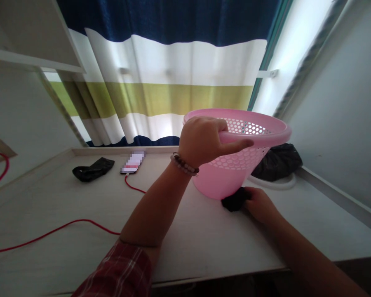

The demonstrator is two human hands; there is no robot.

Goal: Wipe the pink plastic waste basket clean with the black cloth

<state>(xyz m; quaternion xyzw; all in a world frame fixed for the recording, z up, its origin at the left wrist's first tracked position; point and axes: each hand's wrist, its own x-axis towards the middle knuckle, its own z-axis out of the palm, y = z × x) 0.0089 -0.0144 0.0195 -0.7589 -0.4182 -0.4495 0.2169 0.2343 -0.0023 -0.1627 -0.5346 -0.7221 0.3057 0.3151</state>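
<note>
Left fingers [221,123] gripping pink basket [216,182], right fingers [252,193] clutching black wad [233,201]; black bundle [281,161] part-hidden

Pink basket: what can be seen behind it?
Behind the pink basket, to the right, a black bundle and part of a white curved rim show; the striped curtain hangs farther back. Anything directly behind the basket's lower wall is covered.

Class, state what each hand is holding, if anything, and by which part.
The left hand holds the pink basket by its rim; the right hand holds a black bundle by its right end.
</note>
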